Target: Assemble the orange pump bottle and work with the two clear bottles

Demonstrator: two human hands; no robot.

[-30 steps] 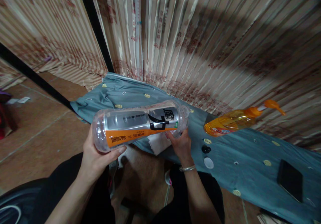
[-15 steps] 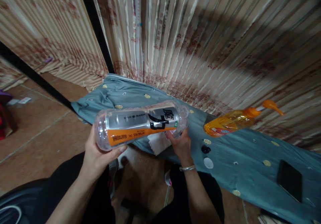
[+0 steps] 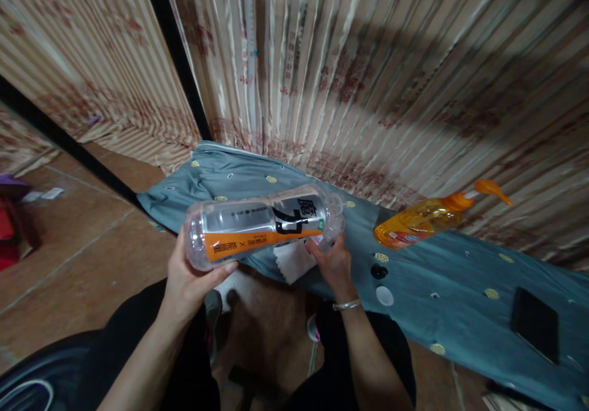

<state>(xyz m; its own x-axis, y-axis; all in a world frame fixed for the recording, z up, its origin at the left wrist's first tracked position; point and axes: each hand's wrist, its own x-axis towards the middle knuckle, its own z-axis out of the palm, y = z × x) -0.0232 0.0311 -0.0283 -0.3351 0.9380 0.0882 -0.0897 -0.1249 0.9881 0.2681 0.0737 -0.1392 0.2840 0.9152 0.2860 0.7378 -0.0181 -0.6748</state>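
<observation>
A clear plastic bottle [image 3: 262,224] with a silver and orange label lies nearly level across the space in front of me. My left hand [image 3: 188,282] is closed around its base, thumb along the near side. At the neck end, my right hand [image 3: 335,267] grips the bottle, its fingers partly hidden behind it. Below the bottle, beside the right hand, hangs a white scalloped-edged cloth [image 3: 294,264]; I cannot tell whether the fingers hold it too. An uncapped-looking neck is hard to make out.
A pump bottle of orange liquid [image 3: 418,222] stands on the blue-green cloth-covered bench [image 3: 414,300]. A small black object [image 3: 379,271], a white disc [image 3: 384,296] and a dark phone [image 3: 534,324] lie there too. Black poles [image 3: 177,61] and a striped curtain [image 3: 294,61] rise behind.
The bottle and my left hand appear slightly further right in the view, which has itself shifted a little. Both hands keep their grip.
</observation>
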